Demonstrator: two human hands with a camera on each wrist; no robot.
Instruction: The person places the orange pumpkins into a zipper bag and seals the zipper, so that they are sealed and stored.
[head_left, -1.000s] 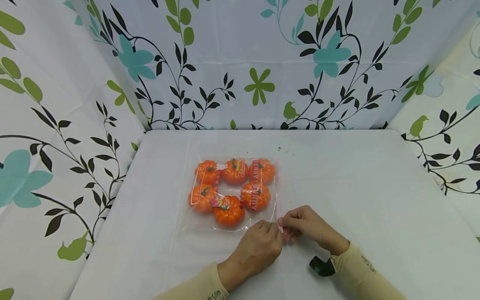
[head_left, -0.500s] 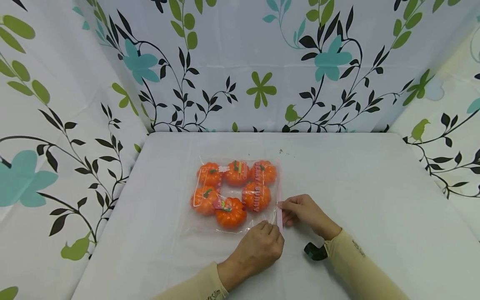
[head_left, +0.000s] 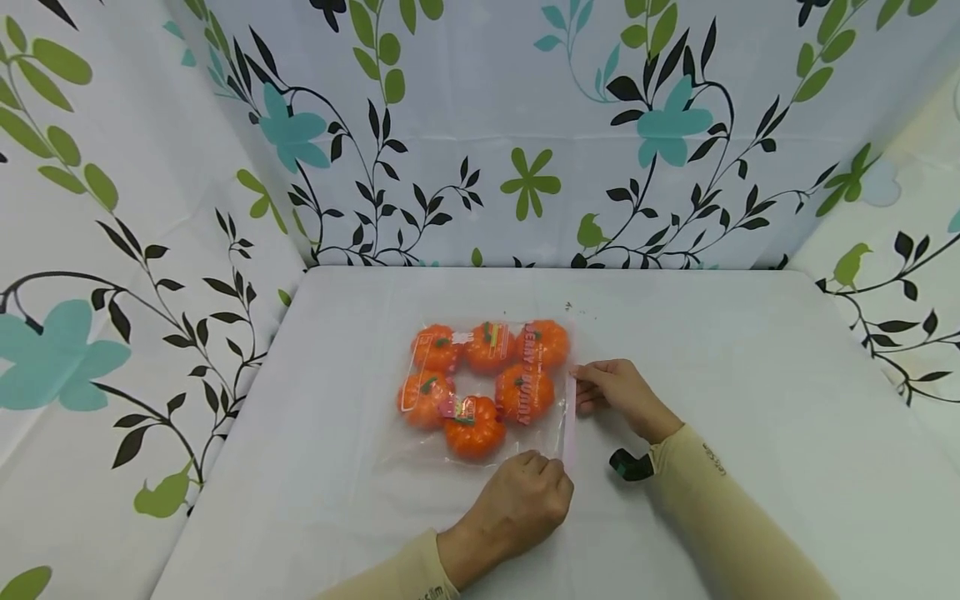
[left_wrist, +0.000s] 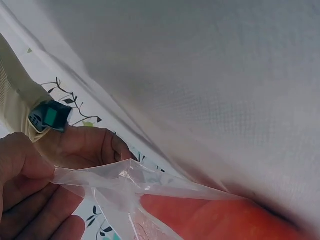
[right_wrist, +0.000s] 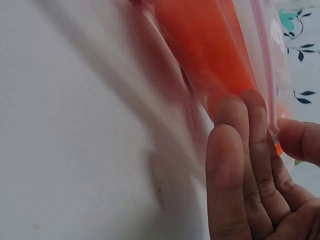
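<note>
A clear zip bag (head_left: 462, 379) with a pink zip strip (right_wrist: 267, 65) down its right side lies flat on the white table. Several orange pumpkins (head_left: 475, 427) with green stems sit inside it in a ring. My left hand (head_left: 522, 504) pinches the bag's near right corner; the left wrist view shows thumb and finger on the clear film (left_wrist: 115, 175). Halfway up the right edge, my right hand (head_left: 622, 396) pinches the zip between thumb and forefinger. Its other fingers (right_wrist: 225, 165) extend under the bag's edge in the right wrist view.
A patterned curtain (head_left: 442, 125) with leaves and flowers surrounds the table (head_left: 712, 333) at the back and sides. A small black wrist camera (head_left: 630, 465) is strapped below my right wrist. Tiny dark specks (head_left: 567, 307) mark the cloth behind the bag.
My right hand has slid away from me along the zip edge, from the near corner to about halfway up. My left hand keeps its hold on the corner.
</note>
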